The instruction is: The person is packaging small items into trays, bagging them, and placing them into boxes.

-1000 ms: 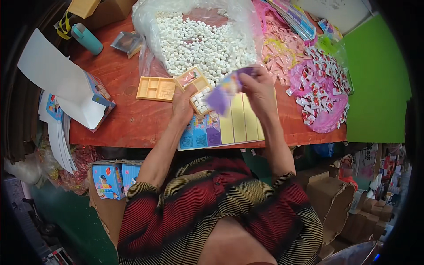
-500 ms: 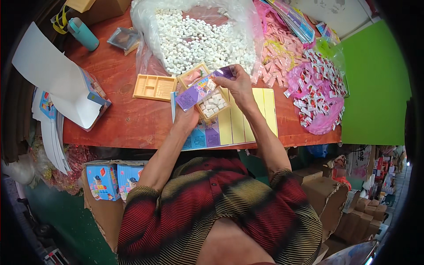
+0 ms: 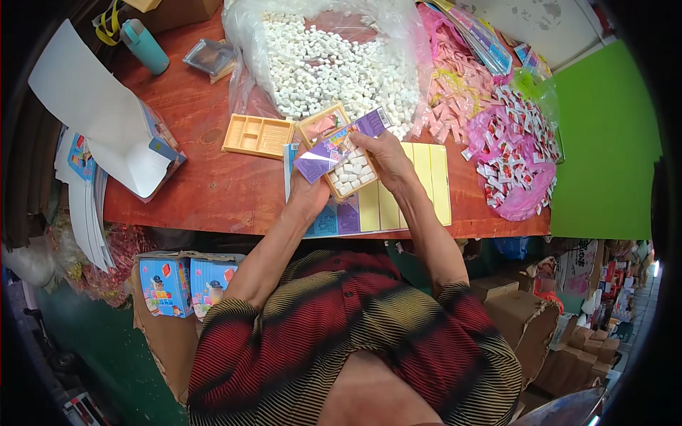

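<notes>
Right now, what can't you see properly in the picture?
In the head view:
Held tray's middle: covered by the purple strip.
Strip's smallest print: too tiny.
Most of the left hand's fingers: hidden behind tray and strip.
Yellow-striped sheet: partly under the tray.
Upper-left cardboard box: cut off by the top edge.

- A cream tray (image 3: 360,187) of white pieces is held by the left hand (image 3: 310,192).
- A purple strip (image 3: 337,149) is gripped across it by the right hand (image 3: 386,157).
- White cubes (image 3: 341,67) are heaped on clear plastic (image 3: 246,42) beyond.
</notes>
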A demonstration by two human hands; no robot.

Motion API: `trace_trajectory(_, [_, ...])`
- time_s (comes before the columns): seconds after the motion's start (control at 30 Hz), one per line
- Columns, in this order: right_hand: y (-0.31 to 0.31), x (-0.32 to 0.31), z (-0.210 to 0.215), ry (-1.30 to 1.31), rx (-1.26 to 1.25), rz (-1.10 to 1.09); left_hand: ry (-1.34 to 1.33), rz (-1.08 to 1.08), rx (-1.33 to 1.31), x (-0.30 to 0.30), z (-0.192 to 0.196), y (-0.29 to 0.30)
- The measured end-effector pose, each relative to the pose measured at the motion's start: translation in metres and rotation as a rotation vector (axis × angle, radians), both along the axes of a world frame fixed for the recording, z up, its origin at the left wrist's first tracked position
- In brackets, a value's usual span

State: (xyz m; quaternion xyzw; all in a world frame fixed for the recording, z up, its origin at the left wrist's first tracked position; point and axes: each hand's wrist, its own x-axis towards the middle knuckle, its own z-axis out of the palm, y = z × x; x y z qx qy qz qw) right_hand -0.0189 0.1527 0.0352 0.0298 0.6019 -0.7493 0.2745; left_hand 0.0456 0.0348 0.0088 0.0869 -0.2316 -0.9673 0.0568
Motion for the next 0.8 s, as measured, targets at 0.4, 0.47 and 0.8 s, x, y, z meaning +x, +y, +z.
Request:
trace_trajectory(0.4, [0.001, 0.018, 0.005, -0.073, -0.266, -0.15, -0.25, 0.025, -0.163, 0.001, 0.023, -0.03])
trace_trajectory(0.47, [0.003, 0.017, 0.005, -0.052, -0.269, -0.235, -0.229, 0.579, -0.965, 0.006, 0.015, -0.039])
trace_trajectory(0.8, [-0.012, 0.041, 0.016, 0.254, -0.183, -0.324, -0.168, 0.484, -1.779, 0.018, 0.035, -0.006])
